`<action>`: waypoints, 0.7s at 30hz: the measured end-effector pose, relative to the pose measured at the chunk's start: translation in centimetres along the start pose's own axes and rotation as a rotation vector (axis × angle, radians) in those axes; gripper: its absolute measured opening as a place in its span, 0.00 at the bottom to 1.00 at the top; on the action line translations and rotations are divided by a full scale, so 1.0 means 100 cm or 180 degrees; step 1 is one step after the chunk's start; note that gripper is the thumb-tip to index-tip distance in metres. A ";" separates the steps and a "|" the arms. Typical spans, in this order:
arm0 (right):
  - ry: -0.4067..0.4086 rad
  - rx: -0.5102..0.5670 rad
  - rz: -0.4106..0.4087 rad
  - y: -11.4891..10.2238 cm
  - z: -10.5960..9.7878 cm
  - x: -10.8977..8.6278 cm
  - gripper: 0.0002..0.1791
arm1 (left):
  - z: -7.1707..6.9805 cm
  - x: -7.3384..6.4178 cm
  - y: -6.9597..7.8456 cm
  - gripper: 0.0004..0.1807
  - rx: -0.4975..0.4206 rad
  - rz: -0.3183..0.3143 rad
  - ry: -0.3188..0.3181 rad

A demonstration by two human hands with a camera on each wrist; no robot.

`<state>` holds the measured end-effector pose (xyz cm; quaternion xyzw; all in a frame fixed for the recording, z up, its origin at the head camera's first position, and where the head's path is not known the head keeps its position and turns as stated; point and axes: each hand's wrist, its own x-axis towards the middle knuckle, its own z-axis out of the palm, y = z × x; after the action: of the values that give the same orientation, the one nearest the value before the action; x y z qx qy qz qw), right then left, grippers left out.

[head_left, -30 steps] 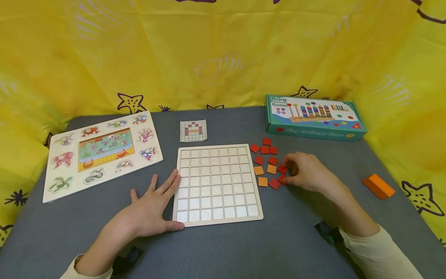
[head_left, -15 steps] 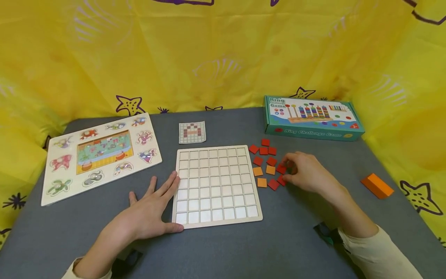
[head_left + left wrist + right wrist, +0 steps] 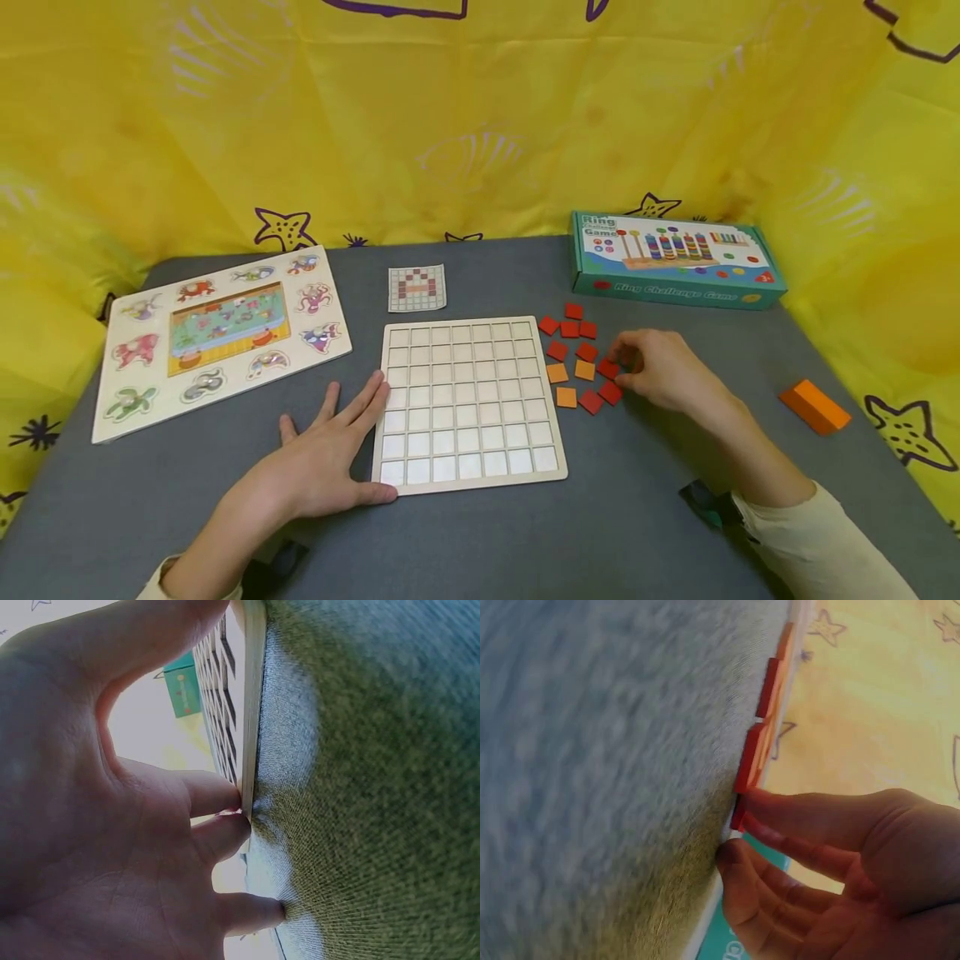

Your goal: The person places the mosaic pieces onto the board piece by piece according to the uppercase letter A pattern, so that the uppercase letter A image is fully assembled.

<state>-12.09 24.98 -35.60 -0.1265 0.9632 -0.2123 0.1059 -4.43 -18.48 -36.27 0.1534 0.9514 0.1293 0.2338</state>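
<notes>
1. Red tile [image 3: 607, 368]: flat on the grey table [image 3: 525, 542], outermost in the loose red and orange tiles [image 3: 566, 397] right of the grid board.
2. Right hand [image 3: 663, 371]: thumb and forefinger curled, pinching that tile at its edge.
3. Grid board [image 3: 463, 417]: flat; left hand [image 3: 322, 458] spread, gripping nothing, fingertips and thumb against its left side.
4. Pattern card [image 3: 417, 288]: behind the board.
5. Periphery: picture puzzle [image 3: 112, 400] left; green box [image 3: 678, 262] far right; orange block [image 3: 815, 407] right.
</notes>
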 end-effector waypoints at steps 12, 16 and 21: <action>0.0069 -0.0175 -0.0121 -0.003 0.002 0.004 0.12 | 0.001 -0.001 -0.001 0.73 0.0014 -0.0041 -0.0004; 0.0054 -0.0165 -0.0118 -0.003 0.003 0.005 0.12 | 0.002 -0.002 -0.001 0.72 0.0005 -0.0023 0.0022; 0.0004 -0.0088 -0.0102 0.002 0.001 0.007 0.12 | 0.002 -0.002 0.000 0.72 -0.0001 0.0013 0.0058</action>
<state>-12.79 24.89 -35.88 -0.1433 0.9639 -0.2007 0.1001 -4.14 -18.46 -36.39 0.1541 0.9531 0.1313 0.2248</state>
